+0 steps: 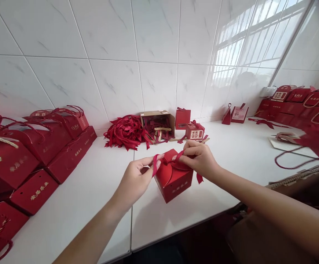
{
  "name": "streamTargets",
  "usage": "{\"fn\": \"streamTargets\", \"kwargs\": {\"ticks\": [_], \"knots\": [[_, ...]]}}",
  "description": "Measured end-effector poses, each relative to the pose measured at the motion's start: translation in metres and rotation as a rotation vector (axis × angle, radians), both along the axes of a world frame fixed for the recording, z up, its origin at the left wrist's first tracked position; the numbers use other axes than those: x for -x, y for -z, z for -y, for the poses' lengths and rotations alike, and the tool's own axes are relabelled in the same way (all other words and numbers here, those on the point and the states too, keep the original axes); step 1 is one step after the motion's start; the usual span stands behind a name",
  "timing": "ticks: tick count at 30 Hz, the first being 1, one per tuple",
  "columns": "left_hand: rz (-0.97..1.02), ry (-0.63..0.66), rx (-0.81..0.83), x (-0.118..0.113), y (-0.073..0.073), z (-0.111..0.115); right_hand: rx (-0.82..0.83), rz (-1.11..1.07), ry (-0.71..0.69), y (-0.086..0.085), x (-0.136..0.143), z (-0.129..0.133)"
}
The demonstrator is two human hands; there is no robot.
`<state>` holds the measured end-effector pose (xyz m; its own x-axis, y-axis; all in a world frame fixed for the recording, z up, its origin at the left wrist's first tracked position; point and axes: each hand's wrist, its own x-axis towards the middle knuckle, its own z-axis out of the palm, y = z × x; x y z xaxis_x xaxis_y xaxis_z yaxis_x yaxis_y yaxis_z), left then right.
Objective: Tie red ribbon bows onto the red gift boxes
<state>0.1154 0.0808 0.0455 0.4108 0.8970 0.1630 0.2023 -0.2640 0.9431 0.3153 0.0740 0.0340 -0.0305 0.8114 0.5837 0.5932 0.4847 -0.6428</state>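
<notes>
Bright daylight; barred-window reflection (235,42) glares on tiled wall (156,33), upper right. Soft shadow on table (93,176) near red box (174,179). Wide-angle stretch at edges; far-right bag (317,141) blurred.

A white table (88,183) bears red boxes (34,190) and heaped ribbons (126,131).

Red box (175,179), curved flaps (163,173) folded over top, 4 gold characters (179,187), corner forward, red ribbon (200,178) atop.

"What's on the table's (93,168) left side?"
"Red boxes (49,143), some with rope handles."
"By the back edge?"
"A pointy red box (226,116)."
"Back right corner?"
"More red boxes (289,108), piled up."
</notes>
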Motion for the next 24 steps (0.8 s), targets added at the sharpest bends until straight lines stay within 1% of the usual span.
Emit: {"fn": "streamTargets", "kwargs": {"ticks": [2, 4, 6, 7, 12, 15, 17, 21, 24], "knots": [[-0.051, -0.088, -0.180, -0.008, 0.006, 0.000, 0.061, -0.025, -0.083, -0.002, 0.004, 0.001], [-0.164, -0.189, -0.359, -0.014, 0.012, -0.001, 0.167, -0.071, -0.140, -0.003, 0.007, 0.000], [-0.280, -0.230, -0.482, -0.019, 0.018, -0.001, 0.262, -0.118, -0.161, -0.002, 0.008, -0.002], [-0.321, -0.230, -0.512, -0.020, 0.021, 0.000, 0.300, -0.133, -0.163, -0.002, 0.008, -0.003], [-0.423, -0.197, -0.533, -0.021, 0.027, 0.007, 0.471, -0.177, -0.181, -0.002, 0.008, -0.003], [-0.489, -0.177, -0.551, -0.021, 0.029, 0.010, 0.543, -0.201, -0.213, -0.003, 0.009, -0.002], [-0.507, -0.197, -0.573, -0.023, 0.031, 0.011, 0.575, -0.201, -0.219, -0.004, 0.010, -0.001], [-0.532, -0.247, -0.624, -0.027, 0.037, 0.015, 0.692, -0.165, -0.166, -0.007, 0.009, 0.000], [-0.537, -0.240, -0.653, -0.027, 0.043, 0.017, 0.754, -0.144, -0.181, -0.009, 0.007, 0.001]]}}
